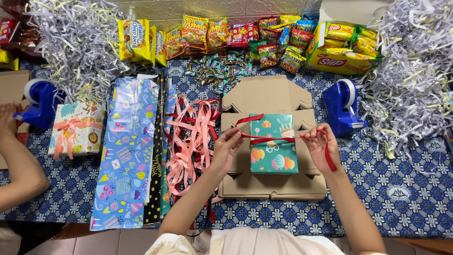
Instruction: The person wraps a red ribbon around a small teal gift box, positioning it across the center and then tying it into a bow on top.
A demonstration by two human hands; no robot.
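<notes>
A small box wrapped in teal party-print paper (273,151) rests on a stack of flat cardboard blanks (264,186). A red ribbon (271,138) crosses its top. My left hand (225,146) pinches one end of the ribbon at the box's left edge. My right hand (321,144) pinches the other end at the right edge, and a loose tail hangs past my wrist. Both ends are pulled taut outward.
Loose pink and red ribbons (191,137) lie left of the cardboard, beside sheets of blue wrapping paper (123,156). Another person's hand (9,120) is at far left near a wrapped, ribboned gift (75,130). Blue tape dispensers (342,108), shredded paper (410,80) and snack packets (264,40) stand behind.
</notes>
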